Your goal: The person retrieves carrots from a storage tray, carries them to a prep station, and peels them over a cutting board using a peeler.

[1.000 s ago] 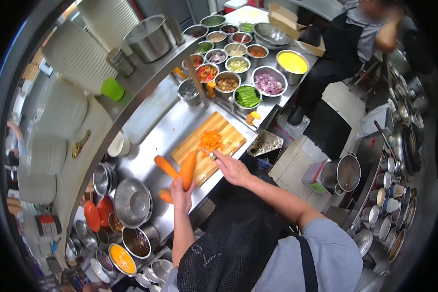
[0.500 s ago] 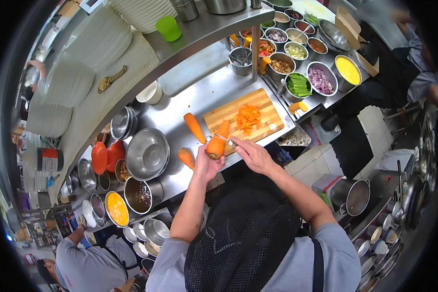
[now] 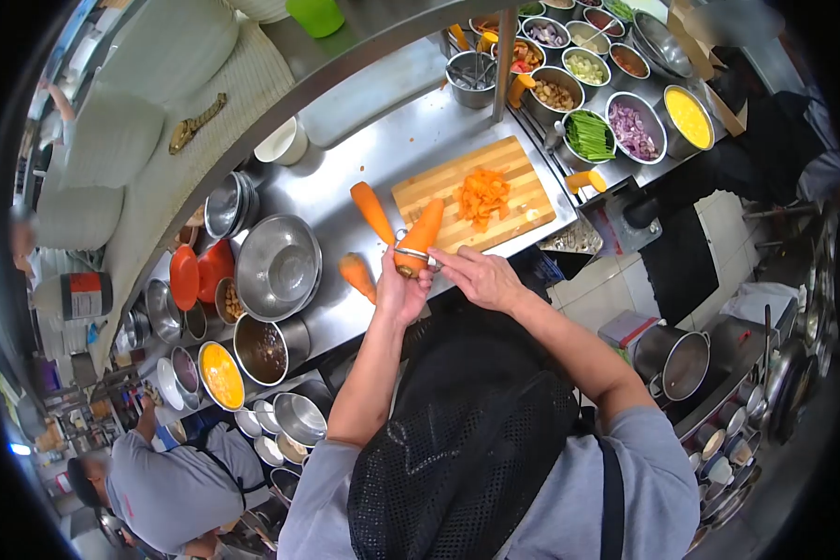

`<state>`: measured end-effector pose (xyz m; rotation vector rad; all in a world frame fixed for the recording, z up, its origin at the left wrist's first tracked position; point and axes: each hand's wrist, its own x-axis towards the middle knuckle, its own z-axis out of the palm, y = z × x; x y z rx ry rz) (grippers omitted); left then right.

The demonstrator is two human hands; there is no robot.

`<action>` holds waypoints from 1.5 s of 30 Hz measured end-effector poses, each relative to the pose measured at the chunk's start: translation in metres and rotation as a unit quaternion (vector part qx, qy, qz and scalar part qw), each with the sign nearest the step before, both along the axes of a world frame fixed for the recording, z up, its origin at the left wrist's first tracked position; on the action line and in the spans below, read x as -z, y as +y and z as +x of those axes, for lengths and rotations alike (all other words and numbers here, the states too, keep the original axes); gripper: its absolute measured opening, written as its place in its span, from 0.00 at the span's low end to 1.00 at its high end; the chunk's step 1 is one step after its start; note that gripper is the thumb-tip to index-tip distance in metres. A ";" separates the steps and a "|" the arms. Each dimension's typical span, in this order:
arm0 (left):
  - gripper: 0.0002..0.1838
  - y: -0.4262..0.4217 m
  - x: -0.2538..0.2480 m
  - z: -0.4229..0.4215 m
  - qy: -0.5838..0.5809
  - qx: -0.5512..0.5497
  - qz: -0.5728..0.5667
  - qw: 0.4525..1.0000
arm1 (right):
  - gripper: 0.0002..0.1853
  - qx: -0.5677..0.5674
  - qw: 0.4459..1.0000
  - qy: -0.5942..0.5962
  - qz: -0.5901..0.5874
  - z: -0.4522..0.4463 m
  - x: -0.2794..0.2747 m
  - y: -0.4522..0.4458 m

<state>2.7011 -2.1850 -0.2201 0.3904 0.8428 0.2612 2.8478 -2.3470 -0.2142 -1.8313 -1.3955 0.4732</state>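
My left hand (image 3: 403,287) is closed around the thick end of a large orange carrot (image 3: 426,224), whose narrower end points away from me, over the near-left edge of the wooden cutting board (image 3: 528,198). My right hand (image 3: 482,278) grips a metal peeler (image 3: 414,253), which lies across the carrot close to my left fingers. Its handle is mostly hidden by the right fingers. A pile of orange carrot peelings (image 3: 483,196) rests on the board. To the left, a second carrot (image 3: 371,213) and a third carrot (image 3: 356,276) lie on the steel counter.
Metal bowls (image 3: 278,268) stand on the left of the counter, with a pot of dark liquid (image 3: 261,351) nearer me. Containers of chopped vegetables, including red onion (image 3: 635,131), line the right. A steel shelf (image 3: 420,21) overhangs the far side. A co-worker (image 3: 182,485) is at lower left.
The peeler now lies across the carrot's thick end, nearer my left fingers, and my right hand has come slightly closer. The whole view has shifted a little.
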 end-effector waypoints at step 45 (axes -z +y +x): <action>0.31 0.015 -0.017 -0.028 -0.015 -0.005 0.066 0.998 | 0.22 0.109 0.990 0.079 -0.042 0.062 0.022 0.005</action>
